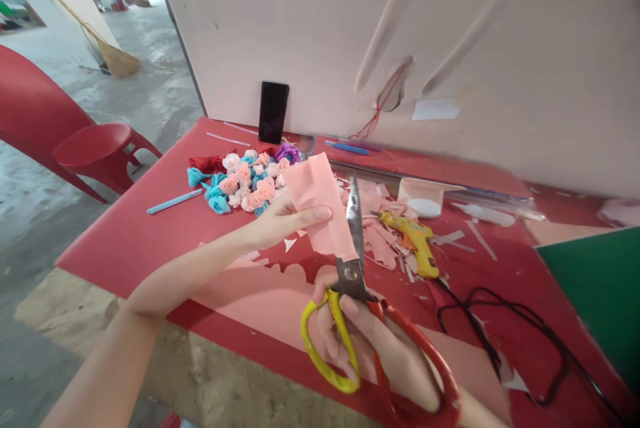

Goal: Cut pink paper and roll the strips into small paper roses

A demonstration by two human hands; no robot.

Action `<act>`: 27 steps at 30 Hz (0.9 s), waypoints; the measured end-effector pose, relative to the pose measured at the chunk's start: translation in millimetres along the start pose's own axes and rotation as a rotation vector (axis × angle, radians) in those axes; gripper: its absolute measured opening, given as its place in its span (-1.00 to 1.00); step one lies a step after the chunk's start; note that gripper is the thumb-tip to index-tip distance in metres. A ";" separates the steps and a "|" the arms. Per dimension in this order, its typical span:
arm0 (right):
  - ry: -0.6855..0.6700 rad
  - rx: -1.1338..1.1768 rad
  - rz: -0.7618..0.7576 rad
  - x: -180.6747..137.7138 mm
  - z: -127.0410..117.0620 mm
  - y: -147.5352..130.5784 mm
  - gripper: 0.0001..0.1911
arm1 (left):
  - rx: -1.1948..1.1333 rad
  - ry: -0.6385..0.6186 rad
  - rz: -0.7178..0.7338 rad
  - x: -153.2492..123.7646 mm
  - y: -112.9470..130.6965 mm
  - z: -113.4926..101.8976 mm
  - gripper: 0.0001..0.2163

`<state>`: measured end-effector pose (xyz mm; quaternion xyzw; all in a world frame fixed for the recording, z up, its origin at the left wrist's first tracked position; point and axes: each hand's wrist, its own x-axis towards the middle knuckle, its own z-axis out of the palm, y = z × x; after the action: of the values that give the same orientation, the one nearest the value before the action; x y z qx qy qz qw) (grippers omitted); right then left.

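Above the red table, we pinch folded pink paper in our left hand while our right hand grips scissors, opened at the paper's lower edge.

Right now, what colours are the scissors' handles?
The scissors have one yellow handle and one red handle, clearest in the head view.

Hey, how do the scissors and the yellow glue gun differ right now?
The scissors are held up in the right grip; the glue gun lies on the red table.
The scissors have one yellow and one red handle loop, while the glue gun's body is mostly yellow.
A black cord trails from the glue gun; the scissors have none.
Both show yellow.
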<state>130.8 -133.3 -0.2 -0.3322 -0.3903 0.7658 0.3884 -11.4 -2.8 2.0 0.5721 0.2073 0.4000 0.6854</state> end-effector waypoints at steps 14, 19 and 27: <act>-0.007 -0.015 0.009 0.3 -0.3 -3.1 -0.67 | -0.001 -0.009 -0.026 1.2 1.3 -3.5 -0.65; 0.007 -0.117 0.002 -0.1 -6.2 0.8 -0.69 | -0.025 0.040 0.016 1.4 7.1 -0.4 -0.71; 0.031 -0.005 -0.023 2.2 -4.5 -3.6 -0.80 | -0.173 0.180 -0.039 4.7 21.5 9.9 -0.72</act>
<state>134.6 -128.5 0.3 -0.3405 -0.3901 0.7550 0.4024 -7.9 -4.7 25.8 0.4685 0.2437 0.4526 0.7185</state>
